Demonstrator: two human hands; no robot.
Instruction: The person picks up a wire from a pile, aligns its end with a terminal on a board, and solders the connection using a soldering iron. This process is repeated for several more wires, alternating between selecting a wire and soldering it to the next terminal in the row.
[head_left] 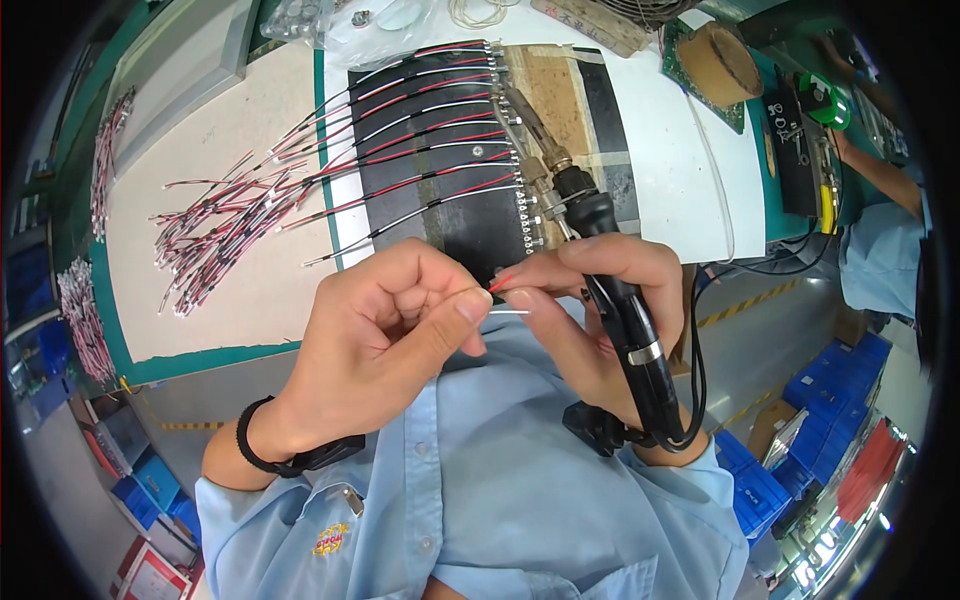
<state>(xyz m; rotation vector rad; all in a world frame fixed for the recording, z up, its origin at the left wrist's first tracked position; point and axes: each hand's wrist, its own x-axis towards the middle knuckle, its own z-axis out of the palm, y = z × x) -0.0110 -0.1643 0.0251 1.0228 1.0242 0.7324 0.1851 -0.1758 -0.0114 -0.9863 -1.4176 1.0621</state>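
Closest to the camera, the left hand (385,320) and right hand (590,300) met fingertip to fingertip, both pinched shut on a thin red-and-white wire (505,295) above the worktop (240,130). The right also gripped a soldering iron (610,300). The wire looked light and limp, best pinched near its stripped end.

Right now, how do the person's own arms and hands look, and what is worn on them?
Both hands are bare, without gloves. The left hand has a black band around its wrist. The right hand wears nothing visible. Both forearms come out of short light blue sleeves of a buttoned shirt. The fingernails are short and unpainted.
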